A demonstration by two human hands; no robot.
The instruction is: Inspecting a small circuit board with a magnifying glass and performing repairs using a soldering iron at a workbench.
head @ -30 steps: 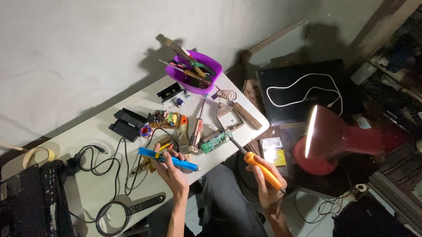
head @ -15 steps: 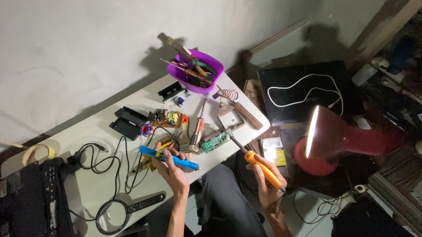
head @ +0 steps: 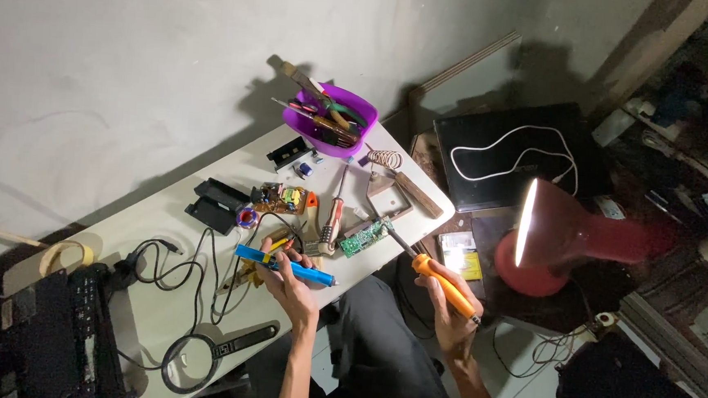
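The green circuit board (head: pixel 365 237) is approached by an orange-handled screwdriver (head: pixel 444 285) gripped in the right hand (head: pixel 446 307); a blue soldering tool (head: pixel 284 265) is clasped ready in the left hand (head: pixel 290 279).

The left hand (head: pixel 290 279) wraps the middle of the blue tool (head: pixel 284 265), so that stretch is hidden under the fingers, and what lies on the table beneath the palm cannot be made out. The right hand (head: pixel 444 299) covers part of the orange handle (head: pixel 445 287); the tip beyond the fingers, by the green board (head: pixel 363 237), is too fine to read. The black device (head: pixel 50 344), well left of the left fingers, is cut by the frame edge.
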